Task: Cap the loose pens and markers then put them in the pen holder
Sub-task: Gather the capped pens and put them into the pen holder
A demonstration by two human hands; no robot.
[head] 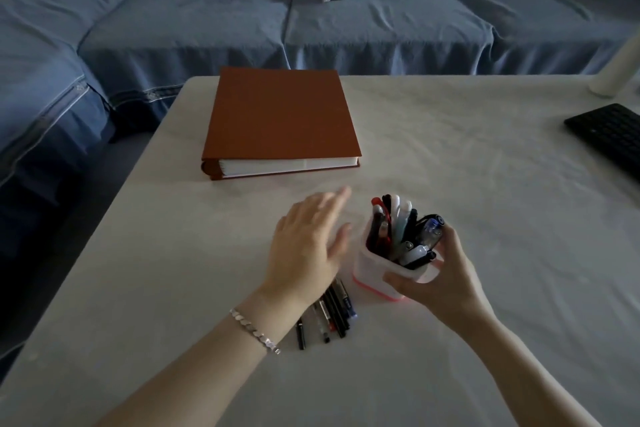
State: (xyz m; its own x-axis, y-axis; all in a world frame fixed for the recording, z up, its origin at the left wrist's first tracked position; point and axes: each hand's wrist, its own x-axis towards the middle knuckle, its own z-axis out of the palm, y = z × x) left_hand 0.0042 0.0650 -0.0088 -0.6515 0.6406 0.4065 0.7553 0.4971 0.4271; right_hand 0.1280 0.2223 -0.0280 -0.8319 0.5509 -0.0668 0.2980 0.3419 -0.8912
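Several loose pens (334, 310) noted flat on the tabletop (485, 166), partly beneath the left grip (306, 246) — fingers straight and spread, holding nothing. Right grip (440, 282) curled round the pen holder (370, 270), tilted and crowded. Caps not discernible. Advised: stand holder upright, verify each cap seated, then insert singly — no forcing.

The left hand (308, 246) is at frame centre, palm down, fingers (334, 203) extended and slightly spread, with the forearm entering from the lower left. The right hand (440, 281), just right of centre, grips the pen holder (369, 265), thumb on the near wall and fingers curled round its right side. Its forearm enters from the lower right.
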